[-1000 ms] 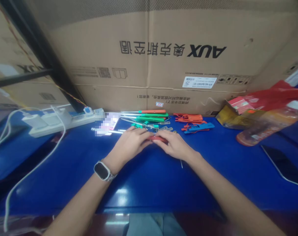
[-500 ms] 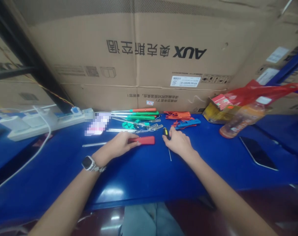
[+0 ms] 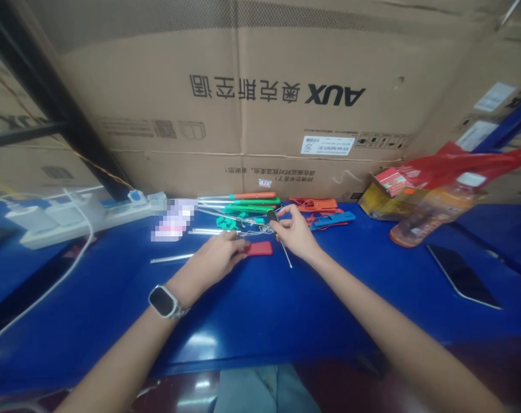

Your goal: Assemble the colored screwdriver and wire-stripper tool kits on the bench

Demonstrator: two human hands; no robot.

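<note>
My left hand (image 3: 219,252) is closed on a flat red handle (image 3: 261,248) resting on the blue table. A thin silver rod (image 3: 172,259) sticks out on the far side of that hand; its join with the handle is hidden by my fingers. My right hand (image 3: 297,232) pinches a small screwdriver (image 3: 285,249) by its black and yellow handle. The shaft slants down toward me, its tip just right of the red handle and apart from it. Behind both hands lie several green-handled silver rods (image 3: 255,203), one orange-handled rod (image 3: 254,196) and small teal parts (image 3: 227,223).
Orange flat pieces with cords (image 3: 314,203) and a blue one (image 3: 335,218) lie back right. Beyond them stand a drink bottle (image 3: 436,212), a yellow box (image 3: 376,198) and a phone (image 3: 462,275). A power strip (image 3: 92,221) lies left. A large cardboard box (image 3: 264,46) walls the back.
My right hand has moved left, bringing the screwdriver closer to the red handle and tilting it. My left hand keeps its hold on the red handle. The view has shifted slightly.
</note>
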